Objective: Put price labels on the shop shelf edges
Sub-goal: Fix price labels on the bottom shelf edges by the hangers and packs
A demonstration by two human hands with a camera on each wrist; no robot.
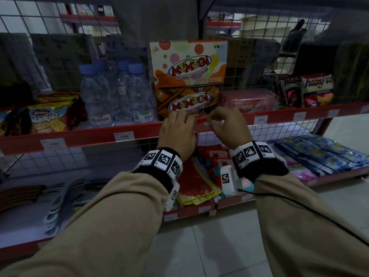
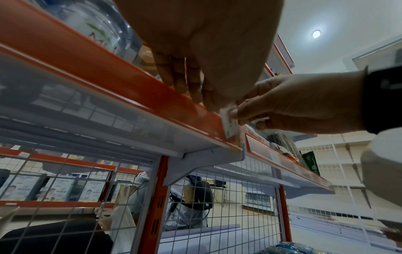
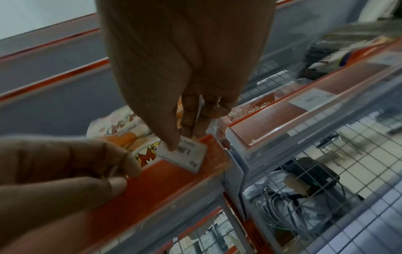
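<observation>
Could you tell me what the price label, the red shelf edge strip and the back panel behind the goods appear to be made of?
Price label: likely matte paper or thin card; white, flat, printed digits.
Red shelf edge strip: probably glossy plastic with a clear cover; it reflects light.
Back panel: coated metal wire mesh, an open grid you see through.

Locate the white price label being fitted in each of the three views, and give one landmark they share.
Head: price label barely visible, centre, under the right hand.
Left wrist: right of centre, pinched against the red shelf edge.
Right wrist: centre, under the fingertips, at the strip's end.
Shared landmark: the red shelf edge.
</observation>
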